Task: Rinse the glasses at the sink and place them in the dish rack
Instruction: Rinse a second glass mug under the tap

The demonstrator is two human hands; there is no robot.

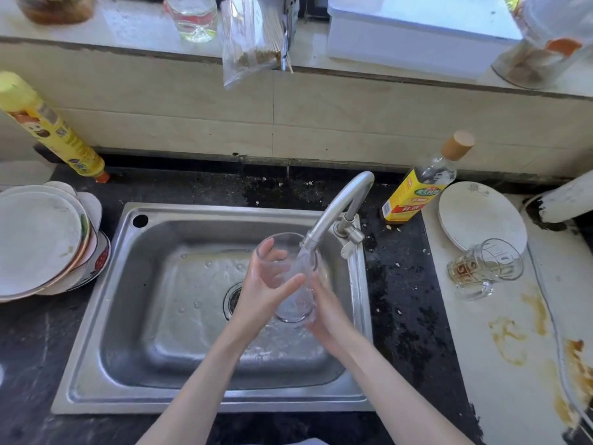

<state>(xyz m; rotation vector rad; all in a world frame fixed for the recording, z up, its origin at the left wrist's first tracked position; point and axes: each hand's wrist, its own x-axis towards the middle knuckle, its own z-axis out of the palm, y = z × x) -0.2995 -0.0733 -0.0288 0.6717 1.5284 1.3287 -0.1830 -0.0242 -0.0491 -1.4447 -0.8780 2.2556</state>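
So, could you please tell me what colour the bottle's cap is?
Light tan cap on the yellow-labelled bottle, head view.

Stack of plates (38, 242) cut by left edge, right hand (324, 313) perhaps blurred behind glass (288, 277)

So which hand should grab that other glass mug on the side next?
Probably the right hand: the glass mug lies tipped over on the counter to the right of the sink, nearer that hand. The left hand could keep its grip on the glass.

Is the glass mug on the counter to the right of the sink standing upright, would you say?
No, the glass mug lies tipped on its side beside the white plate, its open mouth facing sideways.
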